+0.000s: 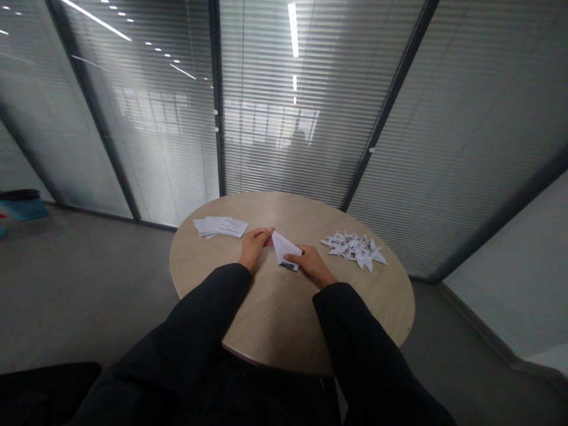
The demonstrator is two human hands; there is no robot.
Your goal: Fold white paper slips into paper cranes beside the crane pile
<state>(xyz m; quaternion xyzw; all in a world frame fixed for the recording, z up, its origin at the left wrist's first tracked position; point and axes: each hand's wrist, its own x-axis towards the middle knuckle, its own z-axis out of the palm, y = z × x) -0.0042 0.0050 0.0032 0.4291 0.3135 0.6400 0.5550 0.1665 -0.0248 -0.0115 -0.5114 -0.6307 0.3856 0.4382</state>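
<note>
Head view. Two black sleeves [213, 331] are filling the lower middle of the frame, running up from the bottom edge toward the centre. They are crossing the near rim of a round, light wood table [275, 319] that is sitting in the middle of the picture.

The left hand [254, 245] is lying just left of centre, fingers curled and pinched together on the upper left corner of a folded white paper [283, 247]. The right hand [310, 264] is resting just right of centre, fingertips pressing down on the lower right part of the same sheet, near a dark printed patch at its bottom edge. The paper is lying on the tabletop between the two hands, folded to a pointed shape with the tip aiming up and left. Both hands are touching it; neither is lifting it clear of the wood, as far as can be told.

Left of the hands, toward the far left rim, a small stack of flat white sheets [220, 226] is lying fanned and slightly askew. Right of the hands, a heap of small folded white paper shapes [355, 247] is lying bunched together, well apart from the stack.

Behind the table, glass walls with closed blinds [310, 118] are filling the upper half of the frame, reflecting ceiling strip lights. A grey floor [80, 296] is showing at left, with a blue object [22, 207] at the far left edge.
</note>
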